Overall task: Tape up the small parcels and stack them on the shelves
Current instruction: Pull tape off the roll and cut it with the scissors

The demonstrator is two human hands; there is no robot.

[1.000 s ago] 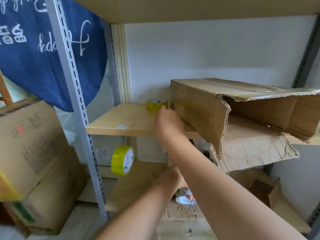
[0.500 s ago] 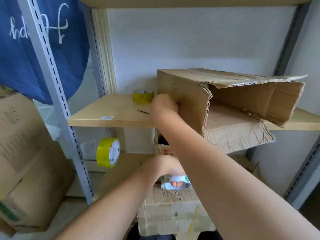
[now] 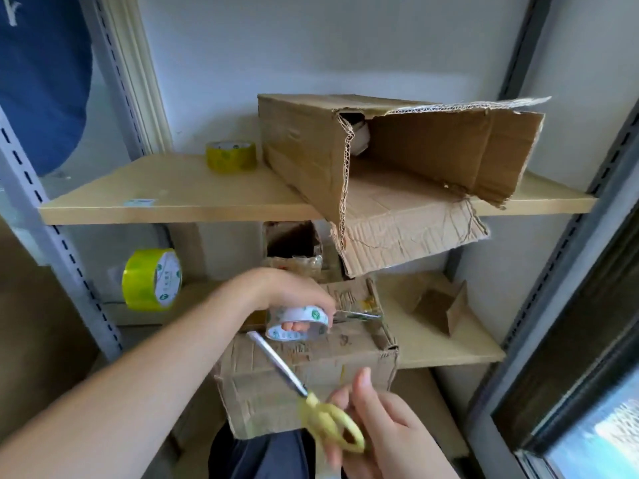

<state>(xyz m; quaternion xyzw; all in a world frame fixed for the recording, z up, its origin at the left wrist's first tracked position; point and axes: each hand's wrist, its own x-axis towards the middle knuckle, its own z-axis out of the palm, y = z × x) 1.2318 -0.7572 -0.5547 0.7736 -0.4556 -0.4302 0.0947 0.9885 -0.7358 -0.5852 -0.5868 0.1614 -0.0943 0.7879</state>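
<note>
Cardboard box (image 3: 415,160), white object inside

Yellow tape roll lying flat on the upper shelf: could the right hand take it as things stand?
Probably not right now. The right hand is gripping the yellow scissors, so it is occupied. The path to the tape roll itself looks open, beside the big open box.

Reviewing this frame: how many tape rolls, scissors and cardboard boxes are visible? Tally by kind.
Tape rolls: 3 (yellow roll on upper wooden shelf, yellow roll hung at the frame, white-sided roll in left hand)
Yellow-handled scissors: 1, in right hand
Cardboard boxes: 4 (large torn box, parcel under the hands, small open box, dark open box)
Total: 8
</note>
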